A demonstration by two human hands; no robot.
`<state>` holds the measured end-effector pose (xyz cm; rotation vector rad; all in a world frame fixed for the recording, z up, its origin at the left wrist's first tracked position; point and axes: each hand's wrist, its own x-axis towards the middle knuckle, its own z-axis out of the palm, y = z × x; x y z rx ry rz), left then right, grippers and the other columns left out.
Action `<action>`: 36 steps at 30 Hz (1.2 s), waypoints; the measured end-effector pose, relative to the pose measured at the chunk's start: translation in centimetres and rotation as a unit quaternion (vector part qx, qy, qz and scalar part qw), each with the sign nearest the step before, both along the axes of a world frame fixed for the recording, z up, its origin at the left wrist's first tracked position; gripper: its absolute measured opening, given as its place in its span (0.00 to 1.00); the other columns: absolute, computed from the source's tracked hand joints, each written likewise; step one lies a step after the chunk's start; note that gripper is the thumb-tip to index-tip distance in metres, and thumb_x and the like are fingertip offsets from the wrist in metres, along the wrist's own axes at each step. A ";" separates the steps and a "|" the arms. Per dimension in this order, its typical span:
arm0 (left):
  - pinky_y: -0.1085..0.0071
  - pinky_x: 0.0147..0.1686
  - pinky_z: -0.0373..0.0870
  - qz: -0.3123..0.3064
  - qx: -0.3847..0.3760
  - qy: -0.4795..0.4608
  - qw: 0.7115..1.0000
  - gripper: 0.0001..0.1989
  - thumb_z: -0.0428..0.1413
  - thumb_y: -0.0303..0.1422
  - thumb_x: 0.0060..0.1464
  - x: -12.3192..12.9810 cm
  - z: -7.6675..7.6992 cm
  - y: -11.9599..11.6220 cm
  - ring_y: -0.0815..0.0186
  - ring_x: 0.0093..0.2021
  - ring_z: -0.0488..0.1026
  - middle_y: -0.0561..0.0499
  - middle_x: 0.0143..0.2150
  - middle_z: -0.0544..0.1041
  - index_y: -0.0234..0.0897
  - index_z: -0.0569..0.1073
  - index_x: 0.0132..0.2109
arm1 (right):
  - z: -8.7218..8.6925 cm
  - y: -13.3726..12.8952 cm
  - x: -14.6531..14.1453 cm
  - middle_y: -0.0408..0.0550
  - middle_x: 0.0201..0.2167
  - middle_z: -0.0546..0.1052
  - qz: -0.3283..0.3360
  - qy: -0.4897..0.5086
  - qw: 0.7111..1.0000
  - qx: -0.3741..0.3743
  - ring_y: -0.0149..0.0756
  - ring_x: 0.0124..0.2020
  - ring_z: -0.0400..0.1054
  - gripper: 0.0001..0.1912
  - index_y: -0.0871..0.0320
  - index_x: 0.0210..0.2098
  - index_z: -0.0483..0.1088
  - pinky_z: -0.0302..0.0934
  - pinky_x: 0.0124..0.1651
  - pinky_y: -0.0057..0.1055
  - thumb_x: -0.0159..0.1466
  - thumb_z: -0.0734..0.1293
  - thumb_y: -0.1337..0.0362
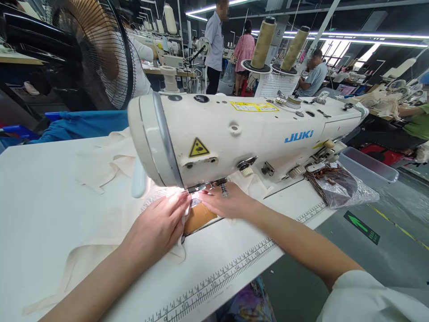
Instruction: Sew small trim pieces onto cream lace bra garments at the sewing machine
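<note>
Steadying pale cloth [92, 261] under the sewing machine [214, 129], the left hand [154, 227] rests toward eight o'clock of the lit needle area [196, 188], fingers close together, bent downward; the right hand [229, 201] sits toward four. Whether either pinches cannot be told. Cloth spreads toward eight. Light, even pressure, fingertips clear of the needle area, would likely serve best.

The left hand [159, 223] is palm down, its fingers close together and stretched forward. The right hand [228, 201] faces it from the side, fingers pointing toward the left ones, a narrow gap between their tips. Behind the hands, the left forearm [100, 279] and right forearm [301, 239], both bare, spread apart. Whether either hand pinches is unclear.
</note>
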<state>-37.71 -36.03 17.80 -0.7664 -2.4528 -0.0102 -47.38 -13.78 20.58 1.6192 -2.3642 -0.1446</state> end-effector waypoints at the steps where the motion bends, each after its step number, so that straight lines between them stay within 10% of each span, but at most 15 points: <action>1: 0.57 0.50 0.75 0.002 0.000 0.000 1.000 0.18 0.47 0.30 0.68 0.0 0.0 0.0 0.53 0.52 0.76 0.38 0.58 0.77 0.29 0.72 0.60 | 0.0 0.0 0.0 0.48 0.45 0.76 0.000 0.002 1.000 -0.001 0.35 0.39 0.64 0.17 0.59 0.46 0.69 0.44 0.29 0.37 0.73 0.50 0.68; 36: 0.58 0.51 0.73 -0.011 0.014 -0.005 1.000 0.18 0.46 0.31 0.68 -0.1 0.0 0.0 0.54 0.54 0.76 0.40 0.57 0.78 0.29 0.73 0.59 | -0.1 0.0 -0.2 0.49 0.44 0.77 -0.006 -0.023 1.000 0.013 0.37 0.40 0.67 0.17 0.57 0.49 0.68 0.45 0.29 0.35 0.73 0.50 0.68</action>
